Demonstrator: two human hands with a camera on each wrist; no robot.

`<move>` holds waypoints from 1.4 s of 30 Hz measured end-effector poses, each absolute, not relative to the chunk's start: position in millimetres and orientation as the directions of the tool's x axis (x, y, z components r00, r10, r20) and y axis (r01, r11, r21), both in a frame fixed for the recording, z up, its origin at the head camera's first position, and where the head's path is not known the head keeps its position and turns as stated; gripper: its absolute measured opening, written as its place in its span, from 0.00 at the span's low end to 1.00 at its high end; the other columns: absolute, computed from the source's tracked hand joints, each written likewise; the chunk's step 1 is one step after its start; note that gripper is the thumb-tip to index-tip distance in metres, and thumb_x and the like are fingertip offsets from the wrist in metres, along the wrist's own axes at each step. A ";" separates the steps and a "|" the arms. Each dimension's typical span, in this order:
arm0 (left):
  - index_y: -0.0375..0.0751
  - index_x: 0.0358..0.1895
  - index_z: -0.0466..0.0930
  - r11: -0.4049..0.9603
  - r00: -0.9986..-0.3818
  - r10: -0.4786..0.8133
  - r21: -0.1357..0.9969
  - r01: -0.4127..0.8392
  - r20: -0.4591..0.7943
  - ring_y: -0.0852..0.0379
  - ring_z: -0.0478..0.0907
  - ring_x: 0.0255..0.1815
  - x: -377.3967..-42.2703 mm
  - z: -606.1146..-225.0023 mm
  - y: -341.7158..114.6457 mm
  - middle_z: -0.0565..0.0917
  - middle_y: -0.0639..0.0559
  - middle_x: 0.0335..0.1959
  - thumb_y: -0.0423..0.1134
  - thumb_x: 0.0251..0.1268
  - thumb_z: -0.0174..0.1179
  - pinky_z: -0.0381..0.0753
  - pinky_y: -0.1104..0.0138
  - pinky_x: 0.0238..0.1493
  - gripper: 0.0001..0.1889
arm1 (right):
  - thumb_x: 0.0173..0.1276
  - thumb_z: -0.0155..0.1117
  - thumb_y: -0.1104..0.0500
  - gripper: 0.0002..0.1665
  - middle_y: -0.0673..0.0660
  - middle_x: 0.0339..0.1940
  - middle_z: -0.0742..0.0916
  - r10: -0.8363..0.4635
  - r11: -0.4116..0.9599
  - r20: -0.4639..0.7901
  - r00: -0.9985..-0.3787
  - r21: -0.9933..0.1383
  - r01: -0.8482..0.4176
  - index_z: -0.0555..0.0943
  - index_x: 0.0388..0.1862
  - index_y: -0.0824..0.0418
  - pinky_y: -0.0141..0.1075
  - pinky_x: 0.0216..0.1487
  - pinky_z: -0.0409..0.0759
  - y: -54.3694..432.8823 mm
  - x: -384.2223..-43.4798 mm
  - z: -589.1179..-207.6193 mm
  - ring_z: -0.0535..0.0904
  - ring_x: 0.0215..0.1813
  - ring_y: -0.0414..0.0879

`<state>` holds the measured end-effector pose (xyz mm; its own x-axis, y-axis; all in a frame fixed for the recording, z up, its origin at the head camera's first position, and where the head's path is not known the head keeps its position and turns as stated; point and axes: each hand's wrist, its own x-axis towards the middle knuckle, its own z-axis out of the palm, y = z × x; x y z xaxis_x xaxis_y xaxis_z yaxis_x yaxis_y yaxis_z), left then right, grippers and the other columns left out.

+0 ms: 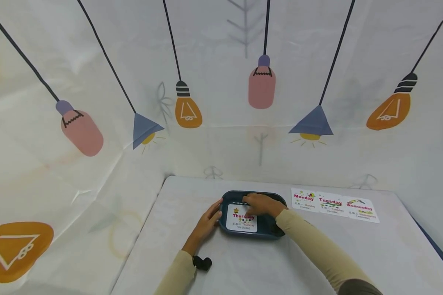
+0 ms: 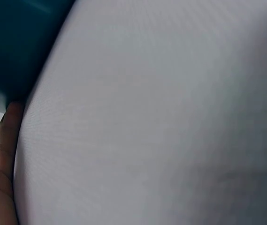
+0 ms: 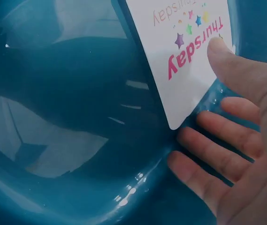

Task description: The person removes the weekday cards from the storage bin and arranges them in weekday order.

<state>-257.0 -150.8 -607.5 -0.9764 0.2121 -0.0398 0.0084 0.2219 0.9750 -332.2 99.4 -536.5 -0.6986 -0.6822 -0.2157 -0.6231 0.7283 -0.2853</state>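
Note:
A dark blue-green tray [image 1: 243, 235] lies on the white-covered table, with a white card [image 1: 241, 225] printed "Thursday" in its left part. My right hand [image 1: 262, 205] reaches into the tray from the right. In the right wrist view its thumb [image 3: 225, 56] rests on the face of the card, while the other fingers [image 3: 213, 152] extend loosely beside the card's edge, over the tray wall. My left hand [image 1: 205, 223] is at the tray's left end, its fingers touching the rim. The left wrist view shows a straight finger [image 2: 7, 136] against the tray's outer side [image 2: 20, 47].
To the right of the tray lie three white cards in a row: "Monday" [image 1: 304, 200], "Tuesday" [image 1: 331, 204] and "Wednesday" [image 1: 360, 209]. Behind the table [image 1: 280, 270] hangs a pale cloth [image 1: 214, 143] printed with lamps. A black band [image 1: 202, 263] is on the left wrist.

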 end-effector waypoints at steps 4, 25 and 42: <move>0.62 0.76 0.62 0.234 -0.977 0.208 0.972 0.015 -0.035 0.41 0.59 0.79 -256.9 -606.0 -152.2 0.60 0.50 0.80 0.45 0.79 0.50 0.78 0.48 0.62 0.26 | 0.60 0.76 0.47 0.35 0.57 0.53 0.83 -0.644 0.765 -0.257 -0.721 -0.244 -0.596 0.79 0.61 0.63 0.46 0.60 0.80 95.6 -331.4 -538.1 0.79 0.49 0.46; 0.59 0.76 0.62 0.198 -0.978 0.204 0.980 0.004 -0.038 0.45 0.60 0.79 -258.4 -606.1 -150.7 0.63 0.50 0.79 0.43 0.79 0.50 0.78 0.51 0.62 0.26 | 0.53 0.75 0.35 0.48 0.61 0.62 0.79 -0.644 0.746 -0.277 -0.713 -0.022 -0.666 0.76 0.64 0.63 0.43 0.62 0.79 83.4 -328.5 -544.9 0.80 0.56 0.52; 0.53 0.77 0.61 0.196 -0.971 0.234 0.980 -0.008 -0.055 0.40 0.60 0.79 -253.4 -593.1 -151.9 0.62 0.43 0.79 0.41 0.79 0.50 0.78 0.50 0.63 0.27 | 0.51 0.76 0.34 0.47 0.59 0.52 0.84 -0.652 0.728 -0.232 -0.722 0.078 -0.681 0.74 0.66 0.54 0.44 0.54 0.83 78.7 -321.2 -542.2 0.80 0.48 0.49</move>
<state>-253.4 -151.9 -593.1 -0.9707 0.2338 -0.0550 -0.0082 0.1965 0.9805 -321.2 78.7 -542.2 -0.7223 -0.6516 -0.2316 -0.6815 0.7277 0.0779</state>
